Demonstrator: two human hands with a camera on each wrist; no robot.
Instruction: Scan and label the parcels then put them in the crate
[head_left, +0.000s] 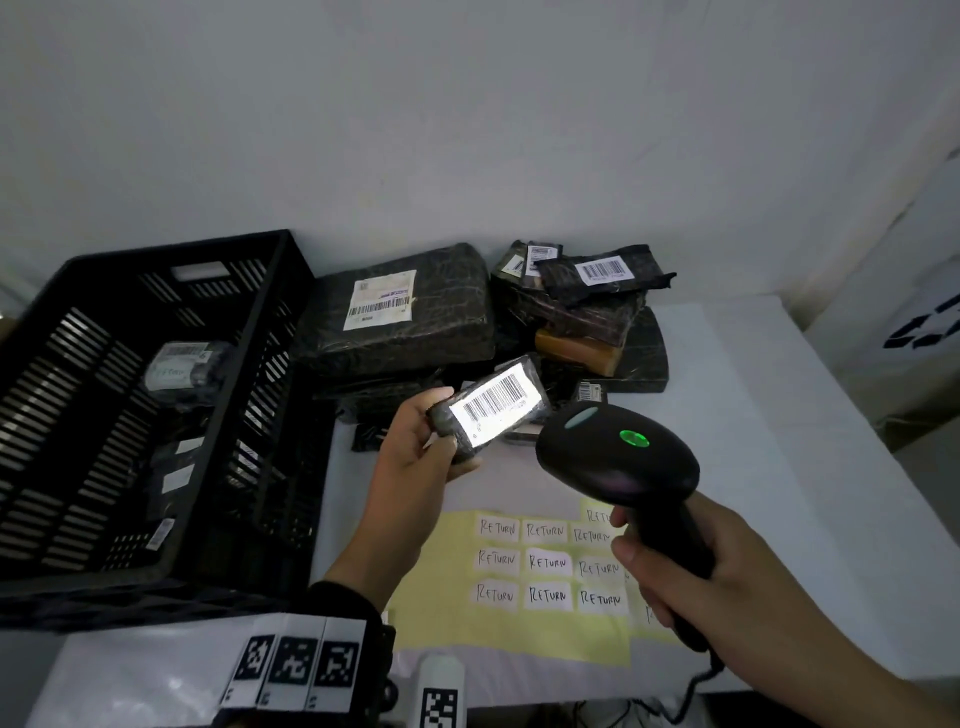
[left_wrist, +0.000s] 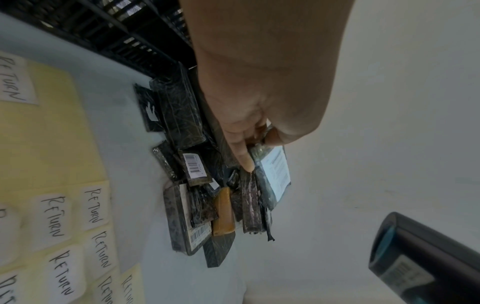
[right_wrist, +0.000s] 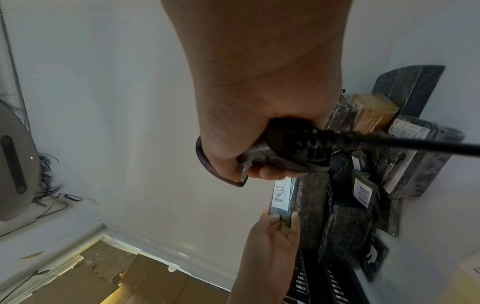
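Only the head view shows the green light on the black handheld barcode scanner (head_left: 618, 457), gripped by the right hand (head_left: 691, 577), fingers curled round its handle. The left hand (head_left: 410, 457) pinches a small black-wrapped parcel with a white barcode label (head_left: 493, 408) above the white desk (head_left: 779, 441). The black slotted plastic crate (head_left: 67, 415) holds several wrapped parcels (head_left: 184, 371).

Parcel-handling room (crate (head_left: 156, 415), scanner (head_left: 618, 457), parcels (head_left: 400, 312))
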